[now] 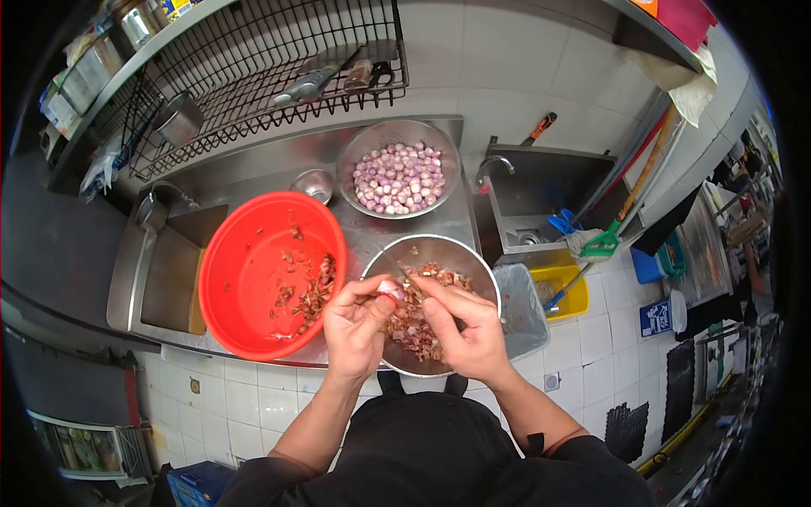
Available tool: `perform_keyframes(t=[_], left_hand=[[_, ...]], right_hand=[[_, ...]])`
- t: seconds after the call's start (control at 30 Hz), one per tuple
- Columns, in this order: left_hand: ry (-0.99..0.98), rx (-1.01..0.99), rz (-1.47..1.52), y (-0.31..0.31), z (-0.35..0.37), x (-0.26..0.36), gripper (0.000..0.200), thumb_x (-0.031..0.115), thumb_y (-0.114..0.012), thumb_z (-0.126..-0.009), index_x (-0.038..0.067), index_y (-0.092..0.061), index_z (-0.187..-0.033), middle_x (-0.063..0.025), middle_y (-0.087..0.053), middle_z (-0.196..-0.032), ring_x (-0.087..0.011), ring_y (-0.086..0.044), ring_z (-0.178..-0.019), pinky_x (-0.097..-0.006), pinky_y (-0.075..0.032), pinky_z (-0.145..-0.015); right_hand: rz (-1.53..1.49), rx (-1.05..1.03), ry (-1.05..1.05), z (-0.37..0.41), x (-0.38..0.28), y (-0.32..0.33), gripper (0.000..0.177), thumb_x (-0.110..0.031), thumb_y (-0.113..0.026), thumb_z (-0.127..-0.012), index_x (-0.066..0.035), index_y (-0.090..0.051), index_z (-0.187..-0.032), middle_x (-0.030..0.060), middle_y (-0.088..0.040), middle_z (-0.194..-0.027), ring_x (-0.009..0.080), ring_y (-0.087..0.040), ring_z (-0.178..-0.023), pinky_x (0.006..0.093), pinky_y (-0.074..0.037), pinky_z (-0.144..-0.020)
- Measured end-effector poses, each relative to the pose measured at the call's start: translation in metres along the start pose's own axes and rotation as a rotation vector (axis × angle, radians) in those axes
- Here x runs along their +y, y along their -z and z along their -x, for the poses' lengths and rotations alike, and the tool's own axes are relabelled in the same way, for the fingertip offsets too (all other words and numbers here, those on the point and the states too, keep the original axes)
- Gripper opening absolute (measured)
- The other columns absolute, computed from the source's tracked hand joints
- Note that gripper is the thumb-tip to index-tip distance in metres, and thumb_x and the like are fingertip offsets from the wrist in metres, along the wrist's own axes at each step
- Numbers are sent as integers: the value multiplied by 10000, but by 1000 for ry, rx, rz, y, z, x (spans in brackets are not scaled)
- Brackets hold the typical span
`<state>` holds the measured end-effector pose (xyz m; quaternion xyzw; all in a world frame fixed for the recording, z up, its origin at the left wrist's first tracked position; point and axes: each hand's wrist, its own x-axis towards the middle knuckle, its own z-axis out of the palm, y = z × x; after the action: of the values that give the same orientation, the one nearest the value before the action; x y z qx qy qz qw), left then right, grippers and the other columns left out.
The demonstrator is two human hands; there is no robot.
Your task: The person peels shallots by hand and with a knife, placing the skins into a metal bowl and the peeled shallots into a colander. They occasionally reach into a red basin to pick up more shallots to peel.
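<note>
My left hand (pixel 356 328) pinches a pale purple shallot (pixel 390 289) between thumb and fingertips. Close beside it, my right hand (pixel 467 328) is closed around a small knife (pixel 397 264); its thin blade points up and left, while the handle is hidden in my fingers. Both hands are above a steel bowl (pixel 492 291) holding reddish-brown skins and pieces (pixel 420 338). To the left stands a red basin (pixel 241 253) with wet skins and shallots heaped at its right side. Behind the bowl, a steel colander (pixel 351 156) is filled with peeled shallots (pixel 399 177).
A small metal bowl (pixel 314 183) stands between basin and colander. Steel sinks (pixel 173 279) lie left and right, with a wire rack (pixel 253 68) above the counter. A lined bin (pixel 522 308), yellow bucket (pixel 574 296) and green-headed mop (pixel 601 245) are on the right.
</note>
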<state>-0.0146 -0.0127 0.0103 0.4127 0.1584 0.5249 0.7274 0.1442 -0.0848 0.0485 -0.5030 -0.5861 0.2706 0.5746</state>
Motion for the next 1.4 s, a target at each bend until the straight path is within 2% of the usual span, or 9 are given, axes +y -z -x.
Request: perform_keyframes(t=[0.43,0.5,0.73,0.93,1.03,1.13,1.23,1.3,1.4], left_hand=[[-90,3,-110,-13,2,7,271,-60,-657,-896,-69,-592,-1159,-131,-680,-1064,-163,-662,-978,-291,-526,-893],[-98,-4,-161,-13,2,7,261,0,-643,-925,-59,-596,-1174,-129,-676,-1071,-177,-658,-974,-298,-532,-873],[26,-94,-23,-1,0,3,280,35,-614,-953,-63,-584,-1213,-148,-678,-1083,-189,-669,-960,-311,-553,-845],[80,-60,-5,-6,1,7,323,20,-595,-956,-56,-564,-1268,-142,-670,-1107,-196,-667,-983,-322,-554,-867],[90,-65,9,-6,2,7,328,12,-582,-956,-58,-559,-1275,-146,-662,-1138,-205,-662,-1018,-329,-553,-890],[18,-141,-64,0,2,5,340,27,-566,-964,-59,-545,-1292,-163,-645,-1183,-217,-651,-1057,-342,-552,-909],[103,-137,1,-3,1,11,346,45,-554,-973,-57,-534,-1302,-182,-628,-1209,-227,-642,-1081,-351,-551,-919],[179,-107,145,-7,-1,12,352,58,-557,-975,-58,-525,-1305,-198,-625,-1204,-240,-645,-1083,-344,-548,-921],[217,-113,277,-1,-1,2,349,70,-548,-983,-41,-524,-1313,-190,-632,-1200,-258,-648,-1084,-344,-546,-928]], right_hand=[[11,-44,97,6,-14,-6,382,-27,-570,-944,38,-569,-1320,213,-656,-1220,281,-659,-1122,318,-496,-937],[20,-95,-65,7,-19,-3,360,-22,-570,-942,42,-589,-1297,215,-668,-1197,263,-671,-1093,299,-503,-917],[-68,1,-30,2,1,1,325,-57,-577,-961,46,-611,-1267,189,-695,-1146,209,-660,-1082,297,-490,-933],[-148,-20,-107,6,-4,1,363,-95,-566,-986,46,-567,-1321,157,-653,-1248,166,-613,-1137,295,-460,-985],[-381,-132,-317,9,-4,1,386,-115,-564,-996,43,-544,-1347,133,-619,-1312,144,-596,-1145,281,-449,-996],[-352,-79,-217,6,2,-2,376,-122,-566,-1002,30,-555,-1347,78,-667,-1177,95,-605,-1018,246,-474,-915],[-403,-33,-338,8,10,1,362,-116,-568,-1002,21,-568,-1337,67,-679,-1124,89,-598,-996,247,-474,-906],[-533,-26,-464,11,11,4,351,-123,-574,-1002,10,-584,-1326,36,-686,-1020,57,-587,-879,217,-486,-811],[-447,1,-384,10,9,3,349,-132,-580,-1001,4,-590,-1323,15,-685,-959,32,-565,-769,195,-477,-703]])
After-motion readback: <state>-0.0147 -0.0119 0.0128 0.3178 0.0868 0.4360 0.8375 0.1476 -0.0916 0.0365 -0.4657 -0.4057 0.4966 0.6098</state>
